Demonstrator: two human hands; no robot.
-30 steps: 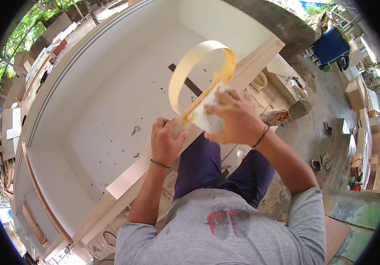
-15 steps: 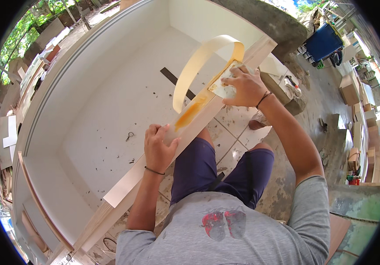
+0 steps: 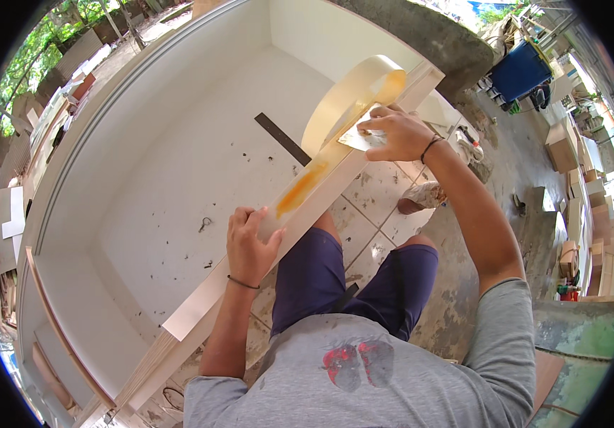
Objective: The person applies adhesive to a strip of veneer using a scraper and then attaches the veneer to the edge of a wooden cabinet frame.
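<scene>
A pale, thin edging strip (image 3: 196,303) lies along the narrow wooden rail (image 3: 148,365) of a large white cabinet. My left hand (image 3: 251,246) is closed over strip and rail, thumb on the near side and fingers on the far side. Between my hands, an orange-yellow glue smear (image 3: 300,191) runs along the strip's face. My right hand (image 3: 403,134) grips a flat, whitish scraper (image 3: 357,140), its blade against the strip farther up the rail. Beyond the scraper, the strip's free end curls up and back in a loop (image 3: 335,93), with glue on its inner side.
The cabinet's white interior (image 3: 178,171) holds scattered dark bits and a dark flat bar (image 3: 282,139). My knees are close under the rail, above a tiled floor (image 3: 364,203). A blue bin (image 3: 521,71) stands at the far right, near stacked boards (image 3: 599,228).
The looped strip end has shifted right and shows more glue on its inside. My right hand has turned a little with the scraper. My left hand keeps its hold on the rail.
</scene>
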